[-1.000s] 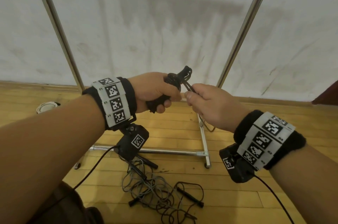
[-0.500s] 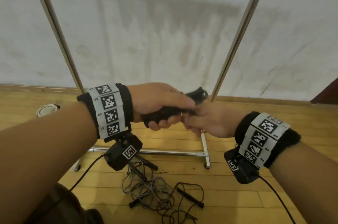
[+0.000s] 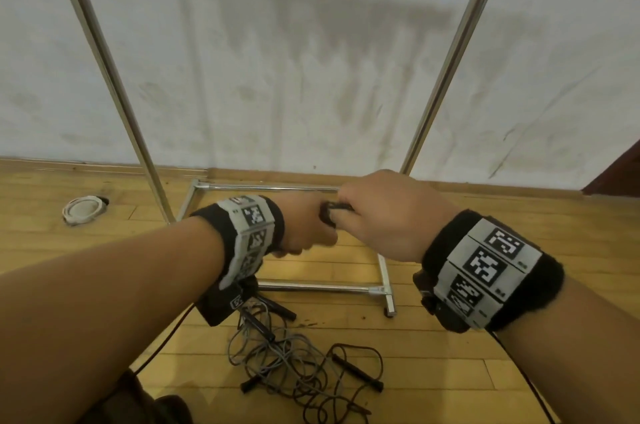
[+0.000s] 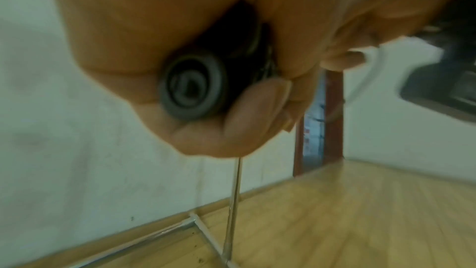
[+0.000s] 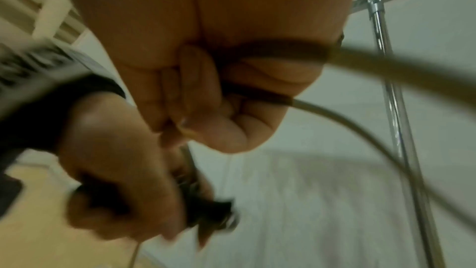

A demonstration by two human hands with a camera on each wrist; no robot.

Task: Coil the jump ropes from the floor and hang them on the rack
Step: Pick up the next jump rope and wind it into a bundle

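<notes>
My left hand grips the black handles of a jump rope, their round end caps showing under my curled fingers in the left wrist view. My right hand sits just right of it, fingers curled round the rope's cord, which runs out of the fist and sweeps off to the right. Both hands are held close together above the rack's base. More jump ropes lie tangled on the wooden floor below my left wrist, with black handles sticking out.
The chrome rack's two uprights rise in front of the white wall, and its base bars lie on the floor. A white round lid-like object sits at the left by the wall. A dark doorway is at the far right.
Both hands have dropped lower and drawn together. The left hand has turned so the rope handles are now mostly hidden inside it, and the right hand has wrapped over the cord beside it.
</notes>
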